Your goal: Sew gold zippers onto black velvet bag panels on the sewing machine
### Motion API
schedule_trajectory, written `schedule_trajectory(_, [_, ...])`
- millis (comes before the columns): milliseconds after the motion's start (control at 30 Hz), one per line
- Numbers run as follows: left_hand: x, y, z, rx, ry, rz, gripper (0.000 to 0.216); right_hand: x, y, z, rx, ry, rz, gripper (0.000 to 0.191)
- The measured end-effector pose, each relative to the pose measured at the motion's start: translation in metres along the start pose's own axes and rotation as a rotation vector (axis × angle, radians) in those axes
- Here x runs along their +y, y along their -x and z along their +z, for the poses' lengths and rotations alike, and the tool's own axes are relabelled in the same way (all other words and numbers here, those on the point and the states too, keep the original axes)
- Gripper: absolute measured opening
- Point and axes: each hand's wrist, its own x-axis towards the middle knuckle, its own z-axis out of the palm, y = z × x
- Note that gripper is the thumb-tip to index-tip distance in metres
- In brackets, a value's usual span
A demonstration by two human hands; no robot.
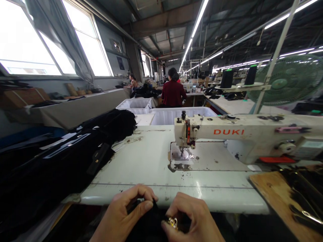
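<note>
Head view. A: Where are the hands, and what have they got?

B: Both sit at the bottom edge, just in front of the table [141, 161]. The left hand [123, 215] has its fingers curled and pressed down with the thumb, pinching a fold of black cloth [148, 228]. The right hand [194, 218] is curled too, thumb and forefinger nipping a small gold fitting [173, 222] that sits on that cloth.

A: Why so close together?

B: My guess is that the two pinches keep the limp cloth from sagging and hold the fitting steady between them. The cloth is below the table's front lip, not on the machine bed.

A: And the machine?

B: The sewing machine [242, 134] stands well apart from the hands, needle end over the bare needle plate [185, 154]. Nothing lies under the foot.

A: The left side?

B: A heap of dark garments [75, 158] is piled there, touching the table's edge, probably kept within the left hand's reach. A wooden board [272, 191] is on the right.

A: Any lettering?

B: "DUKI" in red capitals on the machine's arm. A printed ruler strip [164, 187] runs along the table front, but its figures are too small to read.

A: Beyond that?

B: White bins [176, 116], a person in a red top [173, 92] seated facing away, dark thread cones [227, 79] and a green fan [290, 79].
</note>
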Motion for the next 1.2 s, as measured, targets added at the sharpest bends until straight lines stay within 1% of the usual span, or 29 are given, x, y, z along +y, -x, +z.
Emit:
schedule_trajectory(67, [-0.001,0.001,-0.002,0.019,-0.008,-0.006,0.015,0.000,0.000,0.001,0.034,-0.003,0.011,0.011])
schedule_trajectory(133, [-0.003,0.002,-0.004,0.040,0.045,-0.023,0.015,0.000,0.001,0.002,0.044,0.000,0.013,0.011])
schedule_trajectory(200, [-0.005,0.003,-0.003,0.042,0.123,-0.052,0.022,-0.001,0.000,0.002,0.046,0.012,0.015,0.012])
schedule_trajectory(267, [-0.006,0.005,-0.002,0.046,0.174,-0.068,0.024,-0.001,0.000,0.001,0.052,0.025,0.019,0.011])
schedule_trajectory(333, [-0.008,0.006,-0.001,0.058,0.196,-0.042,0.023,-0.001,0.000,0.001,0.062,0.040,0.022,0.011])
schedule_trajectory(433, [-0.009,0.007,0.002,0.109,0.185,0.009,0.034,-0.001,-0.001,0.002,0.065,0.065,0.009,0.012])
schedule_trajectory(500, [-0.007,0.007,0.004,0.149,0.142,-0.027,0.039,0.000,-0.001,0.002,0.062,0.075,0.005,0.013])
schedule_trajectory(533, [-0.005,0.007,0.005,0.162,0.121,-0.051,0.038,0.000,-0.001,0.003,0.063,0.080,0.002,0.013])
schedule_trajectory(600, [0.001,0.007,0.007,0.166,0.094,-0.075,0.029,0.000,-0.001,0.003,0.066,0.086,-0.002,0.012])
schedule_trajectory(700, [0.007,0.006,0.010,0.168,0.098,-0.071,0.020,0.001,-0.001,0.005,0.079,0.088,-0.010,0.011])
schedule_trajectory(833, [0.005,0.006,0.010,0.171,0.091,-0.077,0.015,0.002,0.000,0.006,0.092,0.085,-0.014,0.009])
schedule_trajectory(933, [0.003,0.006,0.010,0.130,0.034,-0.036,0.009,0.003,0.000,0.007,0.091,0.097,-0.007,0.010])
schedule_trajectory(1000, [0.003,0.006,0.011,0.127,0.026,-0.009,0.008,0.003,0.000,0.008,0.093,0.101,0.007,0.010])
schedule_trajectory(1100, [0.005,0.007,0.013,0.173,0.063,-0.018,0.008,0.002,0.001,0.007,0.101,0.091,0.033,0.010])
schedule_trajectory(1200, [0.007,0.009,0.016,0.184,0.049,-0.009,0.009,0.000,0.002,0.007,0.107,0.081,0.049,0.010])
